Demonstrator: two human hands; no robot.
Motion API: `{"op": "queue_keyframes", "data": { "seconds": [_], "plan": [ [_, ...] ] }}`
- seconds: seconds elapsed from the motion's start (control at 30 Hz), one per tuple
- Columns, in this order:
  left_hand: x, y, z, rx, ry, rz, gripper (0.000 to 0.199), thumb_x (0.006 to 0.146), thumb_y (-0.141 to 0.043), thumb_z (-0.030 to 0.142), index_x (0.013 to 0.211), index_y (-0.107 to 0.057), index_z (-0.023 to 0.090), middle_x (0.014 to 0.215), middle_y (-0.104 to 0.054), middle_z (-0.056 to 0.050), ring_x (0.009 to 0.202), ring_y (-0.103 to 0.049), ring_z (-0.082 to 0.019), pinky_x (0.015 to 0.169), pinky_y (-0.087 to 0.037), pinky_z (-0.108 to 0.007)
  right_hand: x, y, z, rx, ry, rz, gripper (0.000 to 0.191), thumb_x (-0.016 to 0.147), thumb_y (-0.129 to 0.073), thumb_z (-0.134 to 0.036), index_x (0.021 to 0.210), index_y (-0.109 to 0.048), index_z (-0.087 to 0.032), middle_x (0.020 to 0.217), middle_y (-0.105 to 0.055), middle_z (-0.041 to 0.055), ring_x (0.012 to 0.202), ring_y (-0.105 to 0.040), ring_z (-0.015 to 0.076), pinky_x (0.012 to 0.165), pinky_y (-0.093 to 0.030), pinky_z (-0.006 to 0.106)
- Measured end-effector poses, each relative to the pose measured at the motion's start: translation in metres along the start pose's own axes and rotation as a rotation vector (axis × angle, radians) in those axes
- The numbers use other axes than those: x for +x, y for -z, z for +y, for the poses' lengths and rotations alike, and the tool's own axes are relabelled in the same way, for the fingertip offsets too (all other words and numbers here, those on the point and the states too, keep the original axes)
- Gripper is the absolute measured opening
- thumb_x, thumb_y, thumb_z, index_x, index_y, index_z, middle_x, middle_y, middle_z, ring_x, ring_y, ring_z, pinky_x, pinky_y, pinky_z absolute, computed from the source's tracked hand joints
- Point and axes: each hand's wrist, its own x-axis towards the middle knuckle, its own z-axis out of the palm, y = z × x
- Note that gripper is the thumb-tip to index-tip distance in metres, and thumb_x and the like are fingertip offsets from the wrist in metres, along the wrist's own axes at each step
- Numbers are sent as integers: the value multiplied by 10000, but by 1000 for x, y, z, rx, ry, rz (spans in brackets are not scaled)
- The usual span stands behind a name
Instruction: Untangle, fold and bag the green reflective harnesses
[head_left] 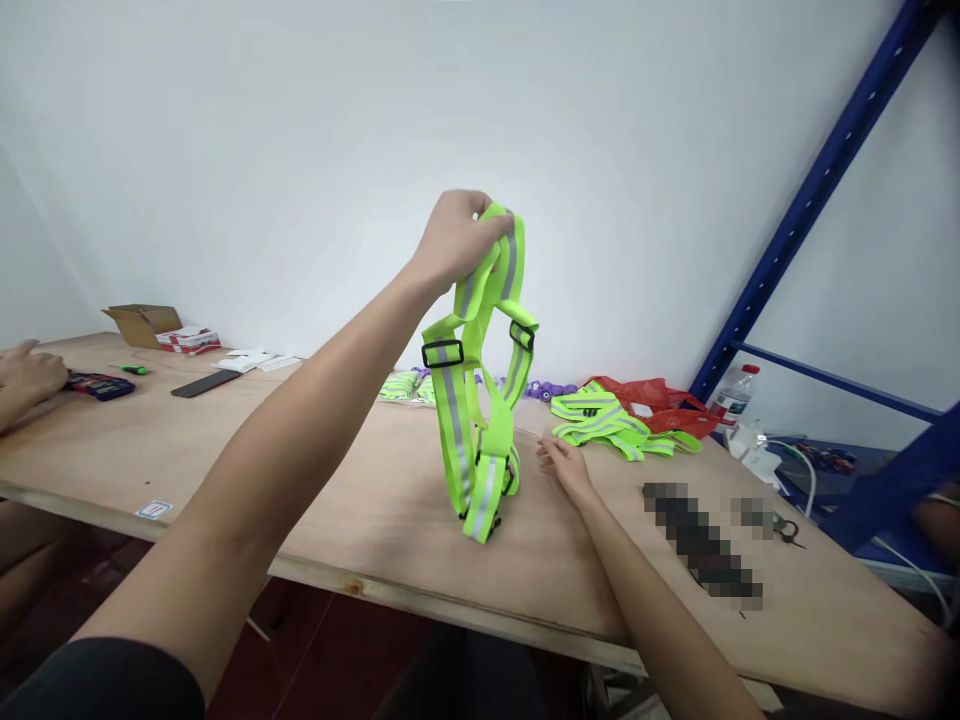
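My left hand point(459, 238) is raised above the table, its fingers closed on the top loops of a reflective harness vest point(496, 436). The vest is neon yellow-green webbing with grey stripes and black slide buckles, and hangs down with its lower end close to the tabletop. My right hand point(568, 472) is low over the table, just right of the vest and apart from it. Its fingers are loosely bent and slightly apart, with nothing clearly in them. A second reflective vest point(600, 415) lies in a loose heap just beyond the right hand.
Behind the heap are a red plastic bag point(660, 402) and a water bottle point(735, 396). Scissors point(786, 530) lie right on the wooden table point(360, 510). Packed vests point(399, 385) lie at the back. A co-worker's hand point(34, 370) and a cardboard box point(146, 324) are left.
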Motion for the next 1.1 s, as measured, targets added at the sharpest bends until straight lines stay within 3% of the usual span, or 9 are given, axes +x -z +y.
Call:
{"op": "queue_keyframes", "data": {
  "seconds": [0.13,0.2,0.27,0.37,0.5,0.63,0.77,0.87,1.1],
  "plan": [
    [-7,-12,-6,-75,34,-88,132,835,-676,187,740,-590,156,603,-550,-25,599,-594,-166,595,-475,-284,-1,-2,-75,111,103,-26,568,822,-519,-754,948,-673,-222,908,-712,80,774,-682,209,686,-587,357],
    [-11,-19,-7,-89,46,-138,144,844,-660,192,725,-591,151,591,-533,-24,584,-575,-159,589,-469,-282,-5,-3,-117,141,273,-80,619,790,-562,-774,1043,-674,-220,1024,-702,82,904,-679,232,744,-587,372],
    [-16,-25,-7,-81,61,-169,160,859,-634,204,715,-595,147,585,-533,-25,555,-554,-149,569,-456,-280,-11,-6,-154,100,428,-134,603,765,-636,-741,1062,-681,-219,1007,-703,73,914,-671,238,745,-575,365],
    [-23,-31,-5,-86,83,-194,143,860,-626,220,739,-612,146,583,-548,-25,531,-535,-138,547,-439,-273,-22,-11,-187,-10,489,-90,445,774,-729,-585,1020,-705,-215,913,-715,47,831,-670,210,754,-557,347],
    [-31,-35,-7,-132,81,-234,159,867,-626,250,741,-597,158,554,-524,-4,487,-499,-117,512,-401,-254,-29,-18,-196,-112,480,3,363,783,-743,-439,1071,-720,-219,1008,-732,54,832,-662,198,734,-546,330],
    [-37,-36,-14,-182,74,-249,175,886,-610,278,755,-583,164,560,-506,7,473,-502,-118,508,-393,-254,-29,-15,-196,-106,433,21,265,780,-740,-408,934,-723,-193,879,-735,47,780,-677,207,723,-544,337],
    [-40,-34,-25,-215,88,-208,185,891,-601,299,757,-568,175,545,-525,7,467,-515,-132,500,-389,-253,-31,-4,-193,143,310,-61,436,757,-768,-452,1092,-618,-217,779,-710,7,571,-646,164,543,-526,296],
    [-42,-33,-35,-236,106,-169,185,880,-608,300,746,-566,179,526,-534,8,462,-517,-137,489,-380,-252,-34,8,-191,190,230,-145,398,778,-748,-501,1010,-590,-219,696,-660,-21,474,-571,123,447,-449,247],
    [-46,-33,-51,-215,116,-158,181,851,-636,316,732,-590,187,540,-546,2,502,-512,-141,519,-393,-263,-36,21,-193,262,47,-247,328,796,-697,-508,849,-551,-220,481,-515,-54,426,-508,139,476,-455,274]
  ]
}}
